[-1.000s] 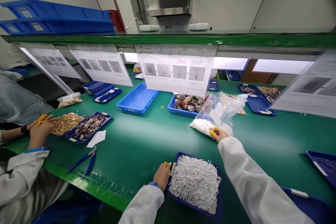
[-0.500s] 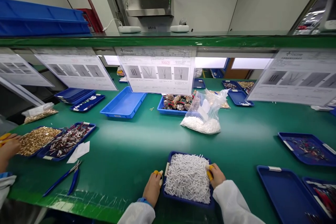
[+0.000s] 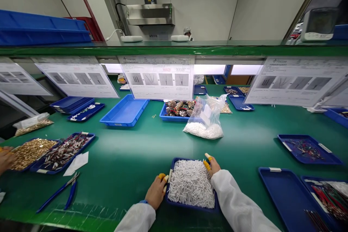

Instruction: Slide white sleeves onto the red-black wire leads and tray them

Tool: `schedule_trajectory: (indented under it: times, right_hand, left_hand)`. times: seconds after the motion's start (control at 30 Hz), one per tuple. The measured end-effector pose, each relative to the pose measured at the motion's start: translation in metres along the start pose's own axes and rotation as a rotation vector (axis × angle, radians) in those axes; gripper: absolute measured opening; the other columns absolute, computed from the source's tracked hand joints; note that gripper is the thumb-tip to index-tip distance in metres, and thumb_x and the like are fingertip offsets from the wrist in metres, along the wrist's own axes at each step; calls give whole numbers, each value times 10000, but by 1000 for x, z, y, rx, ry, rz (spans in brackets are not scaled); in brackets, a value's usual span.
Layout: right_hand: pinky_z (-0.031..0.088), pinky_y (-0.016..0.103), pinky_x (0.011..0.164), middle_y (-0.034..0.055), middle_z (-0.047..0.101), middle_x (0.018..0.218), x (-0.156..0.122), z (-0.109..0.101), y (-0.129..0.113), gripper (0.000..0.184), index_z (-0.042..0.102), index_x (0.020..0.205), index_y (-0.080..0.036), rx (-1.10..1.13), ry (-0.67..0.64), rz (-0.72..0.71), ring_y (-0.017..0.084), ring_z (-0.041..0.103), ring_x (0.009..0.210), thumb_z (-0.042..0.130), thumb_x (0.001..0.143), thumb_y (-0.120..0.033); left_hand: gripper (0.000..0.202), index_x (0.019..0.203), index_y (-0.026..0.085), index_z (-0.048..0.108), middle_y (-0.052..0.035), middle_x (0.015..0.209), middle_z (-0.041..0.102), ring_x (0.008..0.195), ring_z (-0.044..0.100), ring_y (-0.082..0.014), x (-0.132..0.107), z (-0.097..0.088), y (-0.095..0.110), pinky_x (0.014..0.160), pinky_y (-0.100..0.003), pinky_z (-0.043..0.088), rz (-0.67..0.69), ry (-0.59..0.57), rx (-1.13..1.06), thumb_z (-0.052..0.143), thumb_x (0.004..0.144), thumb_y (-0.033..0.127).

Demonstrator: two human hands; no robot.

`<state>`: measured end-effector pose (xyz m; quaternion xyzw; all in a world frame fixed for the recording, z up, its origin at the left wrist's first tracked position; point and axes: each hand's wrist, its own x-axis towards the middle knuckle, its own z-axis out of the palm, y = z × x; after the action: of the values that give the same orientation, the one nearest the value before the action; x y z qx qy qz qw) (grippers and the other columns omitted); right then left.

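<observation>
A dark blue tray heaped with short white sticks or tubes lies near the table's front edge. My left hand grips its left rim, fingers curled against the side. At the far right corner is my right hand, its thumb and forefinger apart over the edge of the heap, with nothing visible between them. Both hands wear yellow and whitish finger cots. Beyond the tray stands a clear plastic bag with more white pieces at its bottom.
Blue-handled pliers and a white paper lie left. Another person's hand reaches to a tray of gold pieces. A light blue tray sits behind. Blue trays stand right. Printed sheets hang from the shelf.
My right hand has shifted from the tray's right side toward its far corner, and its fingers have spread. My left hand stays on the left rim. The camera view has tilted up slightly.
</observation>
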<state>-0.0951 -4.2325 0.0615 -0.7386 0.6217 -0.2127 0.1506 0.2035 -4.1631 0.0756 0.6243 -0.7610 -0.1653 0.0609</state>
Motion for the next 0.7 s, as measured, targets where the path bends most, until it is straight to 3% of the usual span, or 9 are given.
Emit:
schedule_trajectory:
  times: [0.17,0.47,0.7]
  right_hand:
    - [403,451,856,79,472,1215,-16,15,-22,283,494,1121,-195,-20,-29,-53,223,494,1037,480,846,-259]
    - [384,472,875,83,443,1250,-28,23,-40,320,470,1154,-195,93,-99,-229,238,471,1072,488,841,-261]
    - [430,432,836,78,476,1213,-32,5,-33,295,480,1140,-204,239,-39,-280,216,509,1020,474,849,-256]
  left_hand:
    - [259,1097,188,504,-74,1160,509,999,519,-212,5,7,-1,830,-430,430,-36,31,-8,482,846,249]
    - [246,1063,159,517,-67,1085,547,917,559,-195,25,10,4,766,-400,467,-193,77,-47,496,839,257]
    - [242,1062,162,519,-68,1098,542,927,554,-196,27,1,2,772,-402,464,-277,106,-135,493,841,259]
